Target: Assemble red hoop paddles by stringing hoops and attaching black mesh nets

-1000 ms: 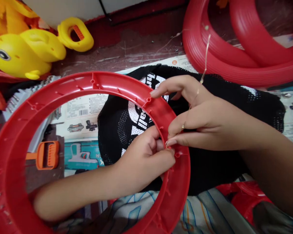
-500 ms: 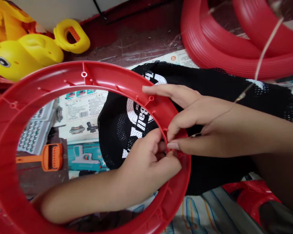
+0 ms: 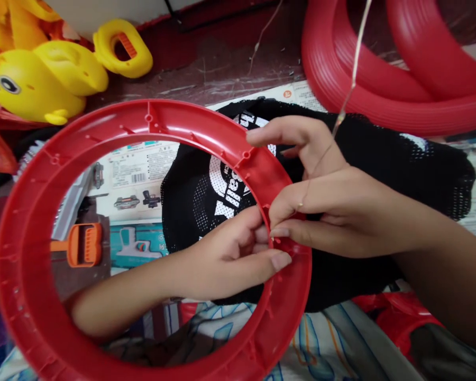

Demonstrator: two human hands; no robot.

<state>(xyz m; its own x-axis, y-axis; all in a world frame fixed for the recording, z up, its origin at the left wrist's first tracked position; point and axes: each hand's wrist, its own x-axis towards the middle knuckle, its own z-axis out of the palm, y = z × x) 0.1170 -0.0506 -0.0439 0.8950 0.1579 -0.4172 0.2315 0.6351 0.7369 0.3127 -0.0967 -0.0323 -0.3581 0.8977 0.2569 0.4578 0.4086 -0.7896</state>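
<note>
A large red plastic ring (image 3: 150, 114), with pegs and ribs inside its channel, is tilted up in front of me. My left hand (image 3: 230, 259) reaches through the opening and grips the inner rim, its thumb lying over the edge. On the same rim my right hand (image 3: 321, 196) pinches thumb and forefinger together, other fingers raised above the channel. A thin wire with small bead-like lumps (image 3: 354, 79) runs down across the right fingers towards that pinch; its end is hidden. Behind the ring lies black mesh cloth (image 3: 365, 153) with white lettering.
Coiled red ribbed bands (image 3: 341, 95) lie at the back right. A yellow toy animal (image 3: 35, 79) with a ring-shaped handle is at the upper left. Seen through the ring are an orange plastic piece (image 3: 85, 244) and printed card (image 3: 137, 246). Patterned fabric (image 3: 325, 338) is below.
The ring's left side has shifted right in view. My left thumb has straightened along the rim. My right fingers have bent and lifted, and the wire has swung left.
</note>
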